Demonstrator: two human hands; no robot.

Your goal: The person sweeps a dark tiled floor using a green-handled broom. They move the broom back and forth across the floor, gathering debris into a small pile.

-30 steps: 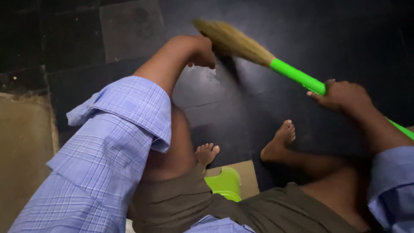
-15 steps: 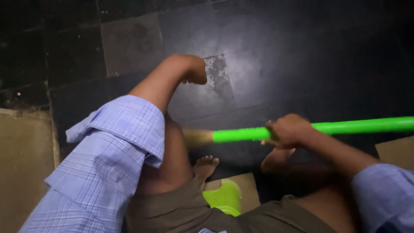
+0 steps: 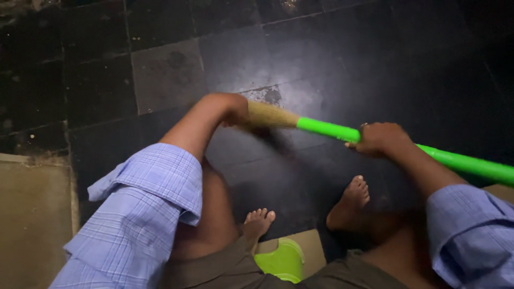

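Your right hand (image 3: 381,138) is closed around the green handle (image 3: 326,129) of the broom (image 3: 300,122); the grip sits on the handle just behind the point where the green sleeve meets the straw-coloured bristle bundle (image 3: 270,114). The handle runs from that grip past your right forearm toward the right edge of the view, sloping slightly downward.

Your left hand (image 3: 235,111) is at the bristle end of the broom, touching the bundle. The hand is turned away from the camera, so you cannot tell whether its grip is closed on the bristles or only resting against them.

The broom is held above the dark tiled floor (image 3: 321,59), well clear of your feet. Your right foot (image 3: 350,202) lies below the handle, on the floor. Your left foot (image 3: 258,221) lies below the bristle end, beside your left knee. A pale, worn patch on the floor tiles (image 3: 267,95) shows just behind the bristles.

A bright green plastic stool (image 3: 281,260) sits under you, below the broom and between your legs. Both arms wear blue checked shirt sleeves (image 3: 144,214), rolled above the forearms. A tan slab (image 3: 32,214) lies far left of the broom.
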